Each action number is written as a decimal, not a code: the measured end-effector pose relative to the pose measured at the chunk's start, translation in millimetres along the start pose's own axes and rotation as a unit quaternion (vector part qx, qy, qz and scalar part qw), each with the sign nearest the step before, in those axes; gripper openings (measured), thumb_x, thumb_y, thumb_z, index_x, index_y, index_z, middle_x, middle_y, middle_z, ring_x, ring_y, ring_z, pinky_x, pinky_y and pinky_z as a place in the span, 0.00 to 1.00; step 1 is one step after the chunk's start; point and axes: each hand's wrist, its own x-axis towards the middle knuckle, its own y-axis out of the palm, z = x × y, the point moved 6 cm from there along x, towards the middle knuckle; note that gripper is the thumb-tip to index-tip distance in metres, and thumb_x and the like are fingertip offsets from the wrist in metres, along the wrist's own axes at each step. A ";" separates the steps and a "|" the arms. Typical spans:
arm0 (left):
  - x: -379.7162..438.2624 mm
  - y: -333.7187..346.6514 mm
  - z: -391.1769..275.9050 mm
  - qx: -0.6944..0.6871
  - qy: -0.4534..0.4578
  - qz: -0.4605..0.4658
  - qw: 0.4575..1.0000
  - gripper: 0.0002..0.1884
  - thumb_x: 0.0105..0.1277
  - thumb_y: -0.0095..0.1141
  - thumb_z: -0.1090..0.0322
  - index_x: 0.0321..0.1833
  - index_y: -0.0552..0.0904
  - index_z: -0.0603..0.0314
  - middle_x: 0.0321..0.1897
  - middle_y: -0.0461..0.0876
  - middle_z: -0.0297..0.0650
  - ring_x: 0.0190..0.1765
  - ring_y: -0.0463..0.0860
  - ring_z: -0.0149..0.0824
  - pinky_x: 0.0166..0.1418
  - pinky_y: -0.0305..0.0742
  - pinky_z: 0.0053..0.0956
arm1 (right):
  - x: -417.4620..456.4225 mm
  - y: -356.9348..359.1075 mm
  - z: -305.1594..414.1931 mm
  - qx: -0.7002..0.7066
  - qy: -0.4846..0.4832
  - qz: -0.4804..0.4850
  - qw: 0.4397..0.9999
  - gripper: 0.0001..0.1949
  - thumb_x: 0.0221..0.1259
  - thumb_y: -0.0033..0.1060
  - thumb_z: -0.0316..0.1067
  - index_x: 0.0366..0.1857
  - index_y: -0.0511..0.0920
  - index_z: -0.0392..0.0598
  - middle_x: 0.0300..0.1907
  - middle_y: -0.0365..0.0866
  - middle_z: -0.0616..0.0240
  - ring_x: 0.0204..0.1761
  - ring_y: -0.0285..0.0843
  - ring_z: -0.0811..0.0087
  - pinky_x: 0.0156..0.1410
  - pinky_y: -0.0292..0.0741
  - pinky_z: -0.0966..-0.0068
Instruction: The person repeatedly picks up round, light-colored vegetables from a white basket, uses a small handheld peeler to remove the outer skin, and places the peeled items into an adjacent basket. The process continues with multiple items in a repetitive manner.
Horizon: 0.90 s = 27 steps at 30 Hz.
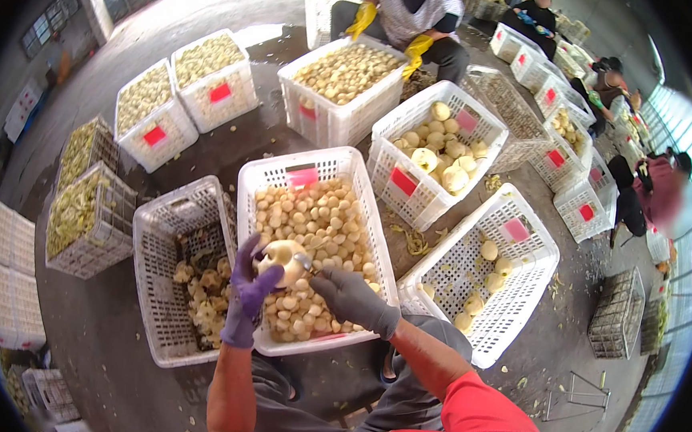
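My left hand [249,287], in a purple glove, grips a peeled pale melon [278,258] with scooped hollows in its flesh. In my grey-gloved right hand [355,300] is a metal scoop [303,261], likely a melon baller, its bowl against the melon's right side. Both hands are above a white plastic crate [375,218] holding many pale flesh balls [316,214]. To the left, a second crate [147,286] contains hollowed melon scraps [206,302]. A third crate [518,288] at my right holds several whole peeled melons [493,282].
Beyond stands a crate [424,212] of peeled melons. A co-worker in yellow gloves [416,49] sits behind another crate [319,121] of balls. Filled crates [174,138] line the left side. More people and crates [583,217] are at right, with a metal frame [580,398] on the floor.
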 end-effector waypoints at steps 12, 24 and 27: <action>2.3 9.2 -1.1 0.068 0.030 0.010 0.997 0.27 0.54 0.70 0.71 0.60 0.79 0.61 0.48 0.80 0.39 0.47 0.82 0.31 0.50 0.81 0.25 | -9.7 26.1 -2.8 0.275 0.133 0.087 0.948 0.16 0.75 0.53 0.50 0.35 0.76 0.48 0.18 0.63 0.75 0.15 0.58 0.82 0.20 0.55 0.80; -0.4 13.9 4.3 -0.019 0.060 0.026 0.998 0.30 0.56 0.68 0.72 0.65 0.76 0.58 0.53 0.80 0.38 0.53 0.81 0.32 0.56 0.79 0.27 | -17.3 54.0 -3.4 0.580 0.126 0.264 0.760 0.20 0.79 0.40 0.55 0.42 0.75 0.50 0.15 0.58 0.78 0.12 0.51 0.82 0.16 0.51 0.83; 0.4 17.3 6.1 -0.050 0.049 0.044 0.997 0.30 0.57 0.66 0.72 0.66 0.76 0.58 0.54 0.80 0.38 0.53 0.81 0.32 0.55 0.81 0.29 | -21.7 61.0 9.9 0.712 0.089 0.399 0.571 0.21 0.80 0.38 0.56 0.47 0.75 0.48 0.14 0.57 0.77 0.10 0.50 0.81 0.12 0.50 0.83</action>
